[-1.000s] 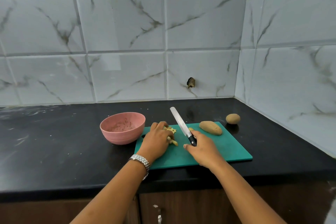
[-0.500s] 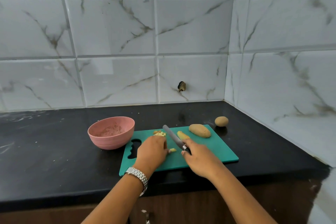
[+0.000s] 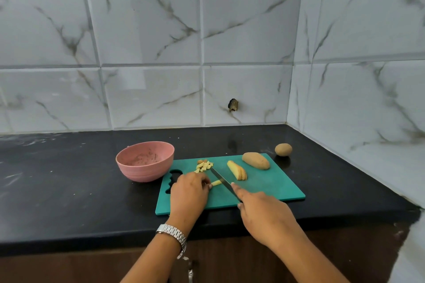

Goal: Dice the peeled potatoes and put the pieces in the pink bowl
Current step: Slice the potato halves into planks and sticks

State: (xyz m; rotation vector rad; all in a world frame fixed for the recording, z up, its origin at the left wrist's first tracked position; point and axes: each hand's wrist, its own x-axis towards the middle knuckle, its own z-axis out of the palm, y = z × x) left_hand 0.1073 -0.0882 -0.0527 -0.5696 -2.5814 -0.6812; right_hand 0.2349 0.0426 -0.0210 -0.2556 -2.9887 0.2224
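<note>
On the teal plastic cutting board (image 3: 271,188), the left hand (image 3: 188,193) pins a pale potato strip (image 3: 216,182) under curled fingers. The right hand (image 3: 262,213) grips the black-handled steel knife (image 3: 222,179), its blade crossing just beyond those fingertips. The step should go best with knuckles tucked and short, even cuts. The diced pieces (image 3: 204,166) lie beyond the left hand, and the round pink bowl (image 3: 128,167) sits to its left. Grey-veined marble tiles (image 3: 149,53) back the black stone counter (image 3: 69,190).

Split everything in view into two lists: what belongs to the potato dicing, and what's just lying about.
Job: left hand holding a potato strip; right hand gripping the knife; diced pieces, sliced half and whole potato on the green cutting board; pink bowl; small potato on the counter, probably waiting.
Lying about: dark stub on the wall tile; wristwatch.
</note>
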